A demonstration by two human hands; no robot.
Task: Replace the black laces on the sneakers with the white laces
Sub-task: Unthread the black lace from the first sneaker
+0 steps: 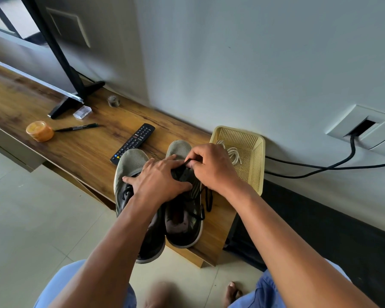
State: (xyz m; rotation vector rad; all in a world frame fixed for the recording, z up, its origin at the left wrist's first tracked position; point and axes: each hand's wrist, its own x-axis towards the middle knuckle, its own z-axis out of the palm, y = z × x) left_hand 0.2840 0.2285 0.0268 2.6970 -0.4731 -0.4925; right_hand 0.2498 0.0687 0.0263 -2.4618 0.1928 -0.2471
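Unlacing underway — right hand (211, 167) pinches the black lace (206, 197) at the right grey mesh sneaker (182, 210); left hand (159, 181) presses flat, steadying. White cord laces (232, 155) wait in the yellow plastic basket (257, 165). Next, seemingly: draw the lace free, eyelet by eyelet.

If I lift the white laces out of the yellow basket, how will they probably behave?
The white laces lie in loose loops, so they will probably hang limp and may tangle. They look thin, likely very light. The yellow basket leans against the wall, so it might shift.
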